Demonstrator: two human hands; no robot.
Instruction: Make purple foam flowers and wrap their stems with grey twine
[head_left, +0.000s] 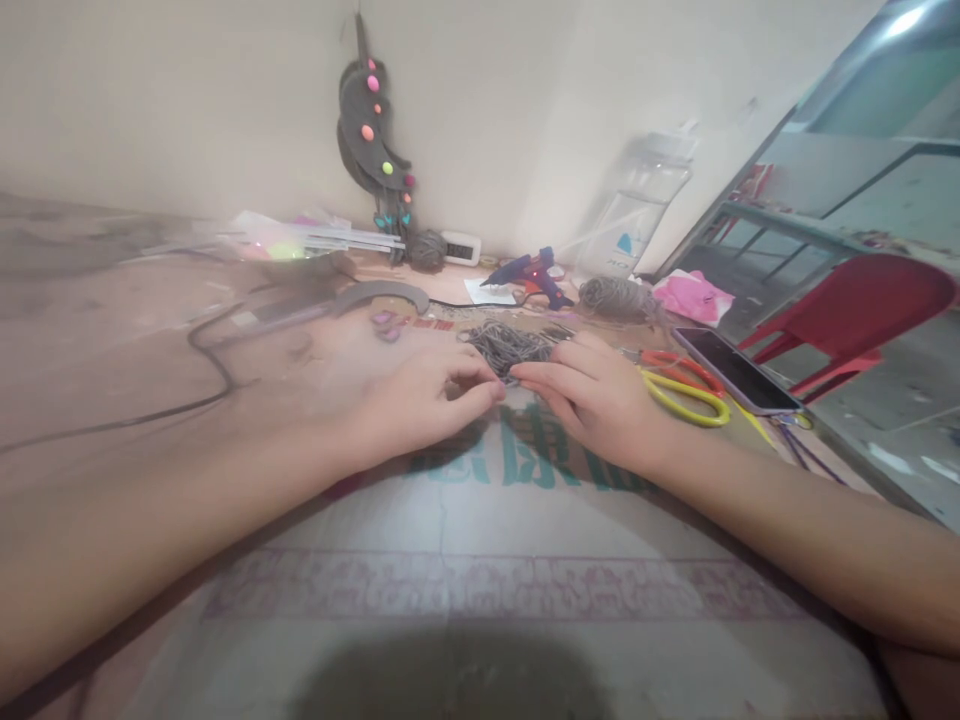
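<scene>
A loose tangle of grey yarn [510, 348] lies on the cardboard just beyond my fingertips. My left hand [442, 395] is closed, thumb and forefinger pinched at the near edge of the tangle. Facing it, my right hand [592, 390] also pinches at the yarn, its fingertips close to the left ones. The strand between the fingers is too thin and blurred to follow. Orange-and-yellow-handled scissors [686, 398] lie beside my right hand, their blades partly hidden behind it.
Behind the yarn are a blue glue gun [532, 275], a grey yarn ball [615, 297] and a clear bottle [637, 210]. A phone [739, 370] lies near the table's right edge. A grey crescent ornament [367, 130] hangs on the wall. A black cord [210, 350] crosses the left side.
</scene>
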